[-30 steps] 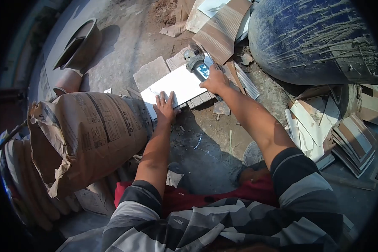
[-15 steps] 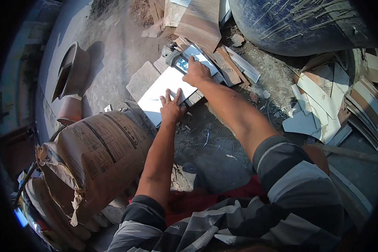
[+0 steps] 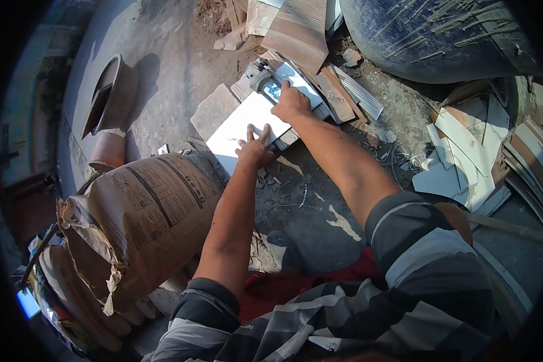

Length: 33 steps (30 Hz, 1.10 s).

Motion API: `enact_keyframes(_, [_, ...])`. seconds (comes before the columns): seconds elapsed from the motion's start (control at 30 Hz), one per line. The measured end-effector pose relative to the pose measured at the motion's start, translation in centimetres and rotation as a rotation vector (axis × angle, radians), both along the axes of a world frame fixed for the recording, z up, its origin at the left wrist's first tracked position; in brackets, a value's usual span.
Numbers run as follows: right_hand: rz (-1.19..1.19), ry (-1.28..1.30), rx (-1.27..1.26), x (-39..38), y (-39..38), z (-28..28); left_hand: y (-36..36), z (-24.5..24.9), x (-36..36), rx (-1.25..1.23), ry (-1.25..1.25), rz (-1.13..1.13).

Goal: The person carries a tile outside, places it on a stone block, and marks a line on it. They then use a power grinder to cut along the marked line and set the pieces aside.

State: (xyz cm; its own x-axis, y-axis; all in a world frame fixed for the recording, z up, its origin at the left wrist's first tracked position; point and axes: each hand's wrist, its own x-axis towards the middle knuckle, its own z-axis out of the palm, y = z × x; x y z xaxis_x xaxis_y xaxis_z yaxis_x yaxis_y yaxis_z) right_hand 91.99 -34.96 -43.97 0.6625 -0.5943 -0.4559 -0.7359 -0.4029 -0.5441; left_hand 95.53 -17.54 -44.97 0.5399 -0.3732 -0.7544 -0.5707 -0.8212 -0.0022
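Observation:
A white tile (image 3: 228, 134) lies flat on a low stack of pieces on the ground. My left hand (image 3: 254, 148) presses on its near part with fingers spread, holding nothing. Toward the tile's far end, my right hand (image 3: 294, 101) is closed around a grey handheld tile cutter (image 3: 260, 77) with a blue-and-white label. The cutter rests on the tile; its blade and the underside of my grip are hidden.
A torn brown paper sack (image 3: 157, 199) stands close on the left, beyond it a bucket (image 3: 105, 96) on its side. Broken tiles (image 3: 464, 151) are heaped at right. A large dark blue drum (image 3: 422, 42) is at upper right.
The whole view has shifted slightly, so everything appears a little to the right. My hands, the cutter and the tile keep nearly the same places relative to each other.

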Motion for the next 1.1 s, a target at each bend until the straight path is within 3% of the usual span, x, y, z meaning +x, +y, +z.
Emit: enact_keyframes(1.1, [0.03,0.054,0.002,-0.6,-0.1,0.7,0.2,-1.0,-0.1,-0.024,0.009,0.012])
